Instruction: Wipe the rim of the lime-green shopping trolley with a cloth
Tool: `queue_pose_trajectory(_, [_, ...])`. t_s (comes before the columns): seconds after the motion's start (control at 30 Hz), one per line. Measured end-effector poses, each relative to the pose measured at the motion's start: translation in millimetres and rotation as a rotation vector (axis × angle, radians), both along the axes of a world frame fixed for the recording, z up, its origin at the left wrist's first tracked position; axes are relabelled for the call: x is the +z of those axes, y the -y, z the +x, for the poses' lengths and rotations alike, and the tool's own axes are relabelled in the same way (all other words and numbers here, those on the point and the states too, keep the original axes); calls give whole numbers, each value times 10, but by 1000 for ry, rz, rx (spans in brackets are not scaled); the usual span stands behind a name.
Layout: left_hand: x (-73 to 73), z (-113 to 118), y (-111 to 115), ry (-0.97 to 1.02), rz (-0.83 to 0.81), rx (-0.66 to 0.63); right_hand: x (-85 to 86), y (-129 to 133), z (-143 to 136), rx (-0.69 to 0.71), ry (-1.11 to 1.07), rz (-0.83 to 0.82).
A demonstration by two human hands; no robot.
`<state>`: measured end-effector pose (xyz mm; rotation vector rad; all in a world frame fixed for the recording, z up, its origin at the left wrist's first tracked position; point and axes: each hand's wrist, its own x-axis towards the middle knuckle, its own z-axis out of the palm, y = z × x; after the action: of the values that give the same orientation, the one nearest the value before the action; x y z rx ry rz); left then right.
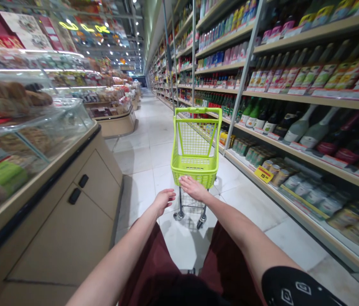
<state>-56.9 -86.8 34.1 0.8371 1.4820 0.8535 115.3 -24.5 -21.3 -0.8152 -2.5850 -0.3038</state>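
A lime-green shopping cart (195,163) with grey legs and small wheels stands on the floor ahead of me. My right hand (193,188) is stretched out flat, its fingers overlapping the lower edge of the cart's basket in view; whether it touches the plastic I cannot tell. Left of the cart's legs, my left hand (165,200) hovers with its fingers loosely bent and apart, holding nothing. Nothing shows in the part of the basket I can see.
Along the right runs a tall shelf (294,94) of bottles and cans, with a yellow price tag (264,174) low down. To the left stands a bakery counter (67,212) with clear covers and packaged bread. A pale tiled aisle (160,127) stretches ahead between them.
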Motion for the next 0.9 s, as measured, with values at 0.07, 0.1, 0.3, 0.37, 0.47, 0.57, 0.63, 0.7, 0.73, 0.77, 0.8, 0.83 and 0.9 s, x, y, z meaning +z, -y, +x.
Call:
queue_pose_trajectory(0.07, [-113,19,30,-99,14,-15,-192,61,65,-19,68,13])
queue_pose_trajectory(0.1, [-171,33,34,-154,25,-28,-250,99,92,-22,91,17])
queue_pose_trajectory(0.3, [-347,140,-111,-484,133,-135,53,156,238,-40,-83,132])
queue_pose_trajectory(0.37, [-317,191,-145,-577,167,-180,135,114,316,-57,-127,163])
queue_pose_trajectory(0.47, [-230,302,-117,-691,205,-263,-36,108,431,-70,-75,120])
queue_pose_trajectory(0.57, [-167,431,-49,-778,258,-347,-361,185,488,-99,16,22])
queue_pose_trajectory(0.63, [-159,505,-24,-825,300,-389,-462,243,507,-99,23,-3])
queue_pose_trajectory(0.7, [-170,561,-28,-862,342,-415,-403,271,534,-76,-36,29])
queue_pose_trajectory(0.73, [-179,583,-40,-876,361,-421,-325,271,555,-66,-83,56])
queue_pose_trajectory(0.77, [-186,603,-57,-889,375,-424,-230,263,580,-63,-136,82])
queue_pose_trajectory(0.8, [-191,620,-76,-900,391,-423,-129,253,606,-70,-192,100])
queue_pose_trajectory(0.83, [-192,637,-97,-902,411,-418,-34,246,629,-84,-249,106])
queue_pose_trajectory(0.9, [-175,664,-140,-855,474,-387,123,274,652,-99,-361,71])
